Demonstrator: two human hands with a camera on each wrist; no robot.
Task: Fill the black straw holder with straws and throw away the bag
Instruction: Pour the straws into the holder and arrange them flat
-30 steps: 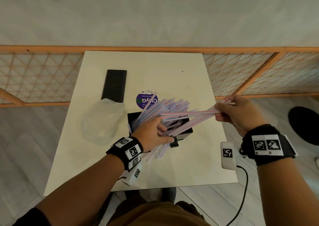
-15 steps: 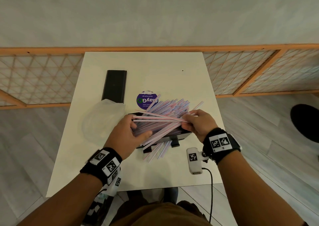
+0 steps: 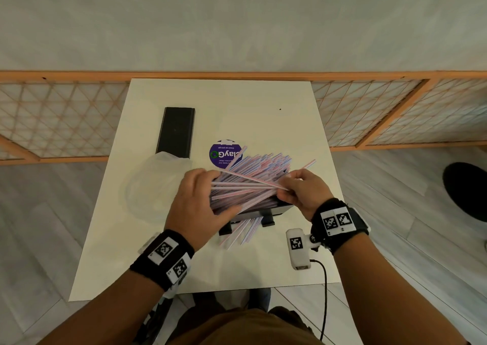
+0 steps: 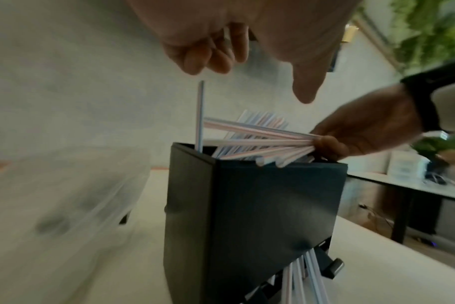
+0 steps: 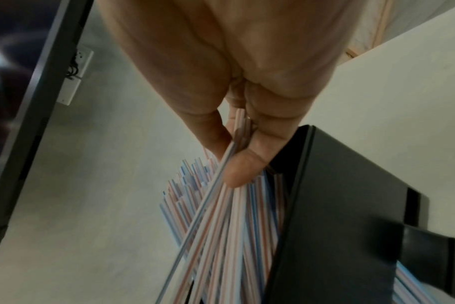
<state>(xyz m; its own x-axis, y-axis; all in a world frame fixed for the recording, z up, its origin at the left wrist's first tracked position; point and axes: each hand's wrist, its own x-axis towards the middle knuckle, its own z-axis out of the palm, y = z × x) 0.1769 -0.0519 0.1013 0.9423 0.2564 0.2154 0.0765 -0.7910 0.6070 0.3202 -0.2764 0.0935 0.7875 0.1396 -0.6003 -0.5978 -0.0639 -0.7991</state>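
The black straw holder [image 3: 279, 210] [image 4: 260, 205] [image 5: 338, 226] stands upright near the middle of the white table [image 3: 263, 102]. A fan of striped straws [image 3: 250, 183] [image 4: 260, 139] [image 5: 234, 216] lies across its open top. My right hand [image 3: 287, 190] [image 5: 237, 148] pinches several of them at their right ends, over the holder's right rim. At their left ends my left hand [image 3: 203, 199] [image 4: 247, 82] hovers with loosely curled fingers and holds nothing. More straws [image 3: 242, 232] stick out of the holder's bottom front. The clear plastic bag [image 3: 155, 183] lies crumpled to the left.
A flat black lid [image 3: 176, 132] lies behind the bag, with a round purple sticker [image 3: 225, 153] beside it. A wooden lattice railing [image 3: 66, 117] runs behind the table. A cable [image 3: 325, 292] hangs from my right wrist camera over the near table edge.
My right hand has brought its pinched straws in from the right, over the holder. My left hand let go of the bundle at the holder's front and moved to the straws' left ends.
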